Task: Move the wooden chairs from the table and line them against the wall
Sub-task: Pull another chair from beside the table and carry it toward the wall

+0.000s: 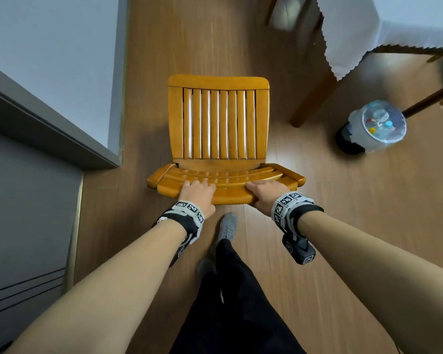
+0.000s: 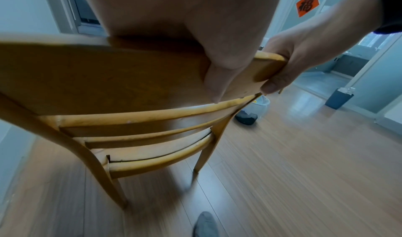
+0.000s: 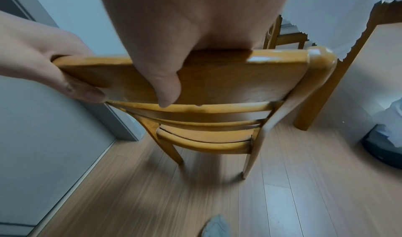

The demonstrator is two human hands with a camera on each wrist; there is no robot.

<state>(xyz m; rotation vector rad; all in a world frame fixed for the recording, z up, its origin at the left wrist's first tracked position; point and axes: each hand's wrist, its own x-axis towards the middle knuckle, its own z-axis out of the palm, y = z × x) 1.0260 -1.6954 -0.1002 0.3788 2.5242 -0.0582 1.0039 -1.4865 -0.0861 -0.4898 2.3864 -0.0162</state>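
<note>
A honey-coloured wooden chair (image 1: 219,123) with a slatted seat stands in front of me, its back towards me. Both hands grip the top rail of its backrest. My left hand (image 1: 197,194) holds the rail's left half, fingers over the front and thumb (image 2: 217,80) down the back. My right hand (image 1: 264,196) grips the right half the same way, thumb (image 3: 162,84) behind the rail (image 3: 239,79). The left wrist view shows the chair (image 2: 121,89) from behind, with the floor blurred beneath its legs. I cannot tell whether the legs touch the floor.
A pale wall (image 1: 51,54) and a grey door frame (image 1: 36,129) lie close on the left. At the upper right stands a table under a white cloth (image 1: 363,31), its wooden leg (image 1: 312,98) near the chair. A lined waste bin (image 1: 380,126) sits on the right. Another chair (image 3: 280,37) stands by the table.
</note>
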